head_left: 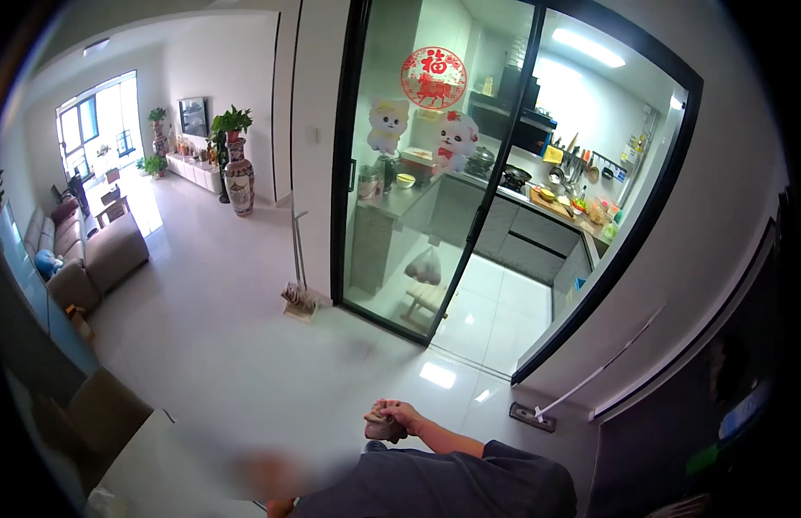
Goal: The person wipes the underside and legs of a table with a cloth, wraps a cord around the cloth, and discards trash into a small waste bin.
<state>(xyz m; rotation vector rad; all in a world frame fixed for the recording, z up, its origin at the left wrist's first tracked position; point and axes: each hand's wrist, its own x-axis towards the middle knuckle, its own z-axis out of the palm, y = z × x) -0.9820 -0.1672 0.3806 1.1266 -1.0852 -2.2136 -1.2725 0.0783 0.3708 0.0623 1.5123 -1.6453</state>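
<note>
My right hand (pixel 402 416) is at the bottom centre, fingers closed on a small grey-brown bundle (pixel 381 427). It looks like a folded cloth, though its exact kind is hard to make out. Only a small part of my left hand (pixel 280 507) shows at the bottom edge, close to the white table (pixel 150 470). A blurred patch lies over that area, so its fingers and anything in them are hidden.
Ahead stands a black-framed sliding glass door (pixel 400 198), its right side open onto a kitchen with a counter (pixel 504 194). A broom and dustpan (pixel 299 302) lean left of it. A flat mop (pixel 532 418) rests at right. Further left are a sofa (pixel 111 250) and tall vase (pixel 239 181).
</note>
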